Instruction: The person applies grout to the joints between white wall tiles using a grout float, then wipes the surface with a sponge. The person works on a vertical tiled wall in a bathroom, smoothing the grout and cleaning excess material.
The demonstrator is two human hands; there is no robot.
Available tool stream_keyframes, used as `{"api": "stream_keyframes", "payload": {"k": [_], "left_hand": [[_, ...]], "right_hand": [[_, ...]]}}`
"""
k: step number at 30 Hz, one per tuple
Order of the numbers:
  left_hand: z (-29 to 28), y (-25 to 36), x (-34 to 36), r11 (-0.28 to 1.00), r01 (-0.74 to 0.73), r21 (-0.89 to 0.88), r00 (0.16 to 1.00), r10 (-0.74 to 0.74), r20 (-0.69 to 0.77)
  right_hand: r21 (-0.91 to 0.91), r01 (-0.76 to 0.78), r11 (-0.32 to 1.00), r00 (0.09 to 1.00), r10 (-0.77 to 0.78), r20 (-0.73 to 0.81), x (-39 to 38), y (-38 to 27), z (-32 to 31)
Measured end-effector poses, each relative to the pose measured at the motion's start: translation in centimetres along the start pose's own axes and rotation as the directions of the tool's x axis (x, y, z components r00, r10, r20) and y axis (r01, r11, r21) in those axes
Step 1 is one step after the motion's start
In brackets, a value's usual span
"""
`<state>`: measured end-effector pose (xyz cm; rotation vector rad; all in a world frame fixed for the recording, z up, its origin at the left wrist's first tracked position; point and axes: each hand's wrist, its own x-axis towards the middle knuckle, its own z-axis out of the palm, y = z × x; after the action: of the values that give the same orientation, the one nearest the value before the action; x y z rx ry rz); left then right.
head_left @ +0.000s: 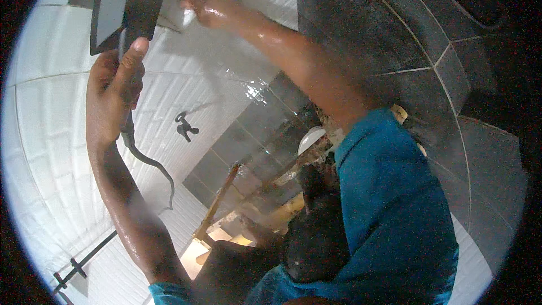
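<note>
My left hand point(119, 82) is raised at the upper left, its fingers wrapped round the lower end of a flat dark panel with a pale face, like a floodlight point(141, 8). A dark cable point(149, 161) hangs from below this hand and curls down in front of the wall. My right hand point(212, 5) reaches up to the white brick-patterned wall tiles point(214, 51), its fingers closed. A small white pointed piece point(188, 17) sticks out under its fingers. What kind of thing it is cannot be made out, since the hand is blurred.
A dark tap point(186, 127) juts from the white wall. Dark grey tiles point(361, 22) cover the right side. Below lie a wooden stick point(220, 200), a white bowl-like thing point(311, 139) and yellowish wood near my bare foot point(254, 230). A black rail point(93, 253) is at the lower left.
</note>
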<state>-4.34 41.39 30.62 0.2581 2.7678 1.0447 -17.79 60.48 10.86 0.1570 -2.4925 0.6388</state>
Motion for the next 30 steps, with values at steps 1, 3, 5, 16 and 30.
{"api": "stream_keyframes", "payload": {"k": [1, 3, 5, 16, 30], "left_hand": [[-0.2, 0.1, -0.2, 1.0, -0.008, 0.019, 1.0, 0.008, 0.002], [-0.3, 0.2, -0.4, 1.0, -0.005, 0.029, 1.0, 0.005, -0.01], [-0.3, 0.2, -0.4, 1.0, -0.005, 0.01, 1.0, 0.005, -0.002], [-0.6, -0.8, -0.4, 0.998, 0.026, -0.059, 0.999, -0.024, 0.029], [-0.7, -0.3, -0.6, 0.998, 0.059, 0.039, 0.998, -0.06, 0.015]], "right_hand": [[0.106, -0.026, 0.994, 0.976, 0.048, -0.212, 0.9, 1.0, 0.9], [0.317, -0.002, 0.948, 0.799, 0.193, -0.57, 2.7, 3.2, 2.9], [0.847, -0.122, 0.517, 0.7, 0.65, -0.296, 2.2, 0.8, -1.9], [0.909, -0.098, 0.406, 0.516, 0.801, -0.302, 6.0, -6.4, 5.5], [0.955, -0.023, 0.296, 0.506, 0.827, -0.244, 7.5, -6.4, 5.2]]}}
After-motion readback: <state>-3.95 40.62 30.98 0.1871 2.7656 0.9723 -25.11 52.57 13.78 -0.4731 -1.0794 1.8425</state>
